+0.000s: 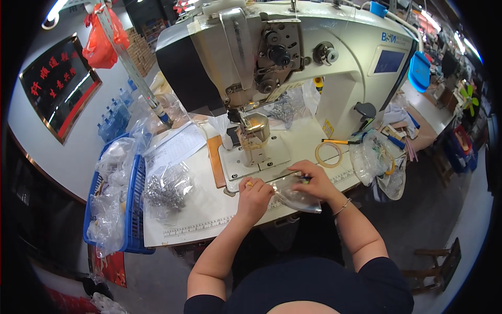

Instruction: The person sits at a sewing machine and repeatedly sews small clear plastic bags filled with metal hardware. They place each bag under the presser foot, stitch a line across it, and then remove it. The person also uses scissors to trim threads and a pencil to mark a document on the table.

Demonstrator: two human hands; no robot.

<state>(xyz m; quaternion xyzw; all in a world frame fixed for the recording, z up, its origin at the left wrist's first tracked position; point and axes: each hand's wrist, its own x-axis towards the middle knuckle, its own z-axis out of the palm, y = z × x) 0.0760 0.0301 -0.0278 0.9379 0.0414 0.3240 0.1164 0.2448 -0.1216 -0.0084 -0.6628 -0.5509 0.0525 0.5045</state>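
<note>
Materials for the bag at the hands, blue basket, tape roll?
Bag: likely thin plastic film, glossy; see-through with bright glare.
Basket: probably moulded plastic, slight sheen; evenly blue, slotted walls.
Tape roll: tan ring, perhaps paper or plastic tape; the look leaves it open.

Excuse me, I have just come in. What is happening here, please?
At a white sewing machine, a person's right hand is at a clear plastic bag, the left hand beside its left end. Something small and yellow shows there, too small to identify. A bag of silvery pieces lies on the table to the left.
</note>
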